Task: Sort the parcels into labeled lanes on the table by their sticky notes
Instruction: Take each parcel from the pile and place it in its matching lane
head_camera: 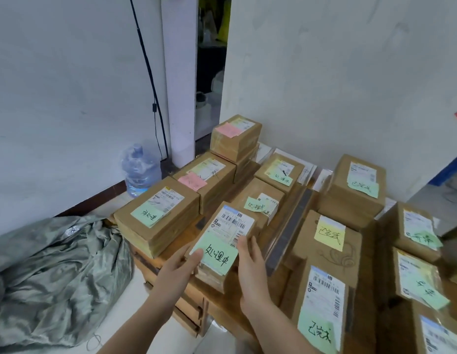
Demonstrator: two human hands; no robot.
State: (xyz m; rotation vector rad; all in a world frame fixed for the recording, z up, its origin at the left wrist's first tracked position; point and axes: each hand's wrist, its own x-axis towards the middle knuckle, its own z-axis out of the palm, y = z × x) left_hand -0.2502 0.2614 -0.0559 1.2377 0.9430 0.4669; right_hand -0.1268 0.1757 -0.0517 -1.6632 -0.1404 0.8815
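Both hands grasp one cardboard parcel (223, 241) at the near left part of the wooden worktop (171, 247). The left hand (177, 268) clasps its near left edge, thumb lying on the top face beside a green sticky note (218, 256) with handwritten characters. The right hand (249, 264) presses against the parcel's right side, fingers pointing away from the camera. A white shipping label (231, 223) with barcodes covers the far part of the top face.

More parcels lie around it. Just left sits a parcel with a green note (148, 215); farther back in that row are two parcels carrying pink notes (192, 181), the farthest one stacked higher. Directly behind the held parcel are two more with green notes (255, 205). A dark strip (290, 231) runs between this group and the parcels on the right, among them one with a yellow note (329, 235).

On the floor to the left lie a crumpled grey-green sack (53, 279) and a large water bottle (140, 171) by the wall.
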